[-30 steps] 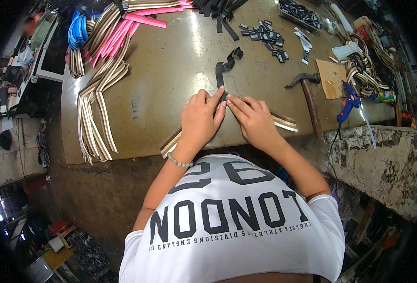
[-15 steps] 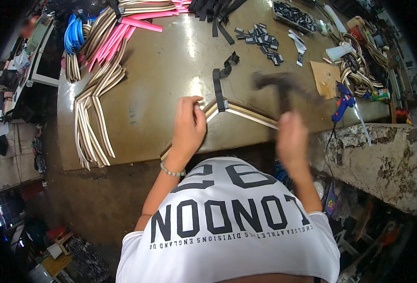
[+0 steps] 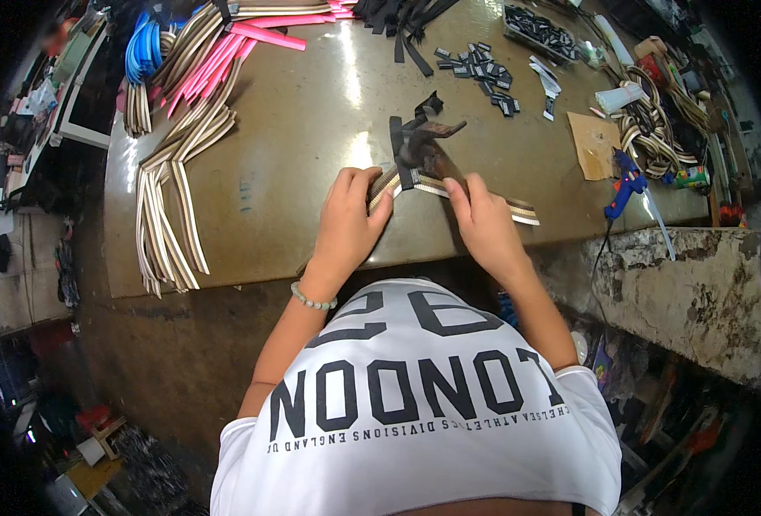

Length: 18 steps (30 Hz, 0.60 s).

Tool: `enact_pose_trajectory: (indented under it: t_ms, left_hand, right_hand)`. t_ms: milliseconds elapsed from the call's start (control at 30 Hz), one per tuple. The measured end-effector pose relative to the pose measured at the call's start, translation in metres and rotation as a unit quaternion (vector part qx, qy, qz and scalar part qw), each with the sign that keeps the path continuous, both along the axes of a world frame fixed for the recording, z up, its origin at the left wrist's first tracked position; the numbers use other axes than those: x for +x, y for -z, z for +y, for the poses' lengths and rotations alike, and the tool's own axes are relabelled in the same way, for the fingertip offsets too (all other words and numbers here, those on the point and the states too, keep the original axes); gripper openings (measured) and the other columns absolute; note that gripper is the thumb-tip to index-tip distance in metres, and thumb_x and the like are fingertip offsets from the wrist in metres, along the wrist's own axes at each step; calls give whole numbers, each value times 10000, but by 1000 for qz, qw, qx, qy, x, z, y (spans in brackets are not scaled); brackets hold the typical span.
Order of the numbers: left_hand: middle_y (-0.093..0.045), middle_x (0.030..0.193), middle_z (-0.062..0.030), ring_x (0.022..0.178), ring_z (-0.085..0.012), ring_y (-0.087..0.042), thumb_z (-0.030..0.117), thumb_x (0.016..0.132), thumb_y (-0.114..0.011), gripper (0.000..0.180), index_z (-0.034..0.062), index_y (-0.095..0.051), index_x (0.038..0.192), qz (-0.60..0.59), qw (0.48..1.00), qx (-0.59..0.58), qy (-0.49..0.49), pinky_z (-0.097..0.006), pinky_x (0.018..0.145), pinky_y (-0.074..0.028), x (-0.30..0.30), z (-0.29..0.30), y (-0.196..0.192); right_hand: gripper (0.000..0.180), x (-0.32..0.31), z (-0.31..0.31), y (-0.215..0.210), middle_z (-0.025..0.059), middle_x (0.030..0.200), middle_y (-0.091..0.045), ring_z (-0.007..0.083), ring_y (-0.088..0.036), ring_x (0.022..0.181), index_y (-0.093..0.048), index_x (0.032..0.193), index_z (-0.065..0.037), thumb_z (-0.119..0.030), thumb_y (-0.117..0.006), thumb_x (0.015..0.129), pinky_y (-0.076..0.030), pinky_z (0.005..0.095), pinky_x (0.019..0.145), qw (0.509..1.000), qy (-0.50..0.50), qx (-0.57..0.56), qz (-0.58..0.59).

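Observation:
My left hand (image 3: pixel 349 217) pinches a brown, black and cream striped strap (image 3: pixel 522 212) close to its bend, near the table's front edge. A black strap (image 3: pixel 396 136) crosses that bend and trails away, its far end curled. Closed around a hammer's handle is my right hand (image 3: pixel 485 222). The dark hammer (image 3: pixel 437 162) has its head down over the black strap, just right of the bend; whether it touches is hard to tell. Its head hides part of the join. The striped strap's right end sticks out beyond my right hand.
Bundled striped straps (image 3: pixel 161 215), pink strips (image 3: pixel 212 73) and blue strips (image 3: pixel 142 56) lie at left. Farther back are black straps (image 3: pixel 402 26), small black pieces (image 3: pixel 481 69) and a full bin (image 3: pixel 539 34). A blue glue gun (image 3: pixel 628 182) and cardboard (image 3: pixel 593 144) lie at right.
The hammer has swung left and down from the right, onto the area of the bend. My right hand has come nearer my left, which now pinches the strap close to the bend.

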State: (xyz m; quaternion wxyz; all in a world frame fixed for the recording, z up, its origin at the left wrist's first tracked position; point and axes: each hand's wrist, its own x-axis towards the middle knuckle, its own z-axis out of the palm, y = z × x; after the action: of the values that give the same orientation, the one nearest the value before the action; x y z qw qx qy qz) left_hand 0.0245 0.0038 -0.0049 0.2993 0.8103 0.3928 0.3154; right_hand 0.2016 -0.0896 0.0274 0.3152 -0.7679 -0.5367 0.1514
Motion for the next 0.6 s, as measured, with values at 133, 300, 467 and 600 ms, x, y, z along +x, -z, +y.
enact_pose_trajectory:
  t_ms: [133, 300, 467, 600]
  left_hand:
    - [-582, 937, -146, 821, -312, -592, 167, 856, -685, 254, -12, -642, 1031, 87, 990, 108, 21, -384, 715, -508, 3, -3, 0]
    - [-578, 855, -138, 746, -309, -586, 169, 862, -677, 232, -9, -662, 1011, 155, 966, 193, 74, -363, 694, -508, 3, 6, -4]
    - [-608, 766, -108, 674, -181, -570, 171, 931, -607, 196, -25, -616, 940, -68, 993, -96, 27, -317, 639, -496, 10, 21, -11]
    - [-629, 754, -12, 597, -96, -524, 255, 1054, -426, 325, 25, -591, 894, -328, 886, -329, 12, -280, 543, -445, 34, 6, -6]
  right_hand:
    - [410, 41, -16, 9, 279, 919, -653, 456, -634, 839, -587, 1022, 3, -399, -510, 989, -483, 538, 699, 993, 109, 21, -45]
    - [365, 103, -39, 1, 174, 1080, -621, 401, -634, 915, -644, 1139, -38, -342, -578, 948, -500, 476, 792, 948, 189, -39, -254]
    - [275, 97, -3, -12, 153, 1107, -639, 287, -597, 1050, -664, 1110, -2, -217, -574, 964, -447, 374, 940, 991, 48, 114, -44]
    - [460, 28, 47, 1, 54, 1102, -643, 111, -566, 961, -586, 1257, -9, -391, -478, 1025, -463, 259, 829, 860, -183, 18, 477]
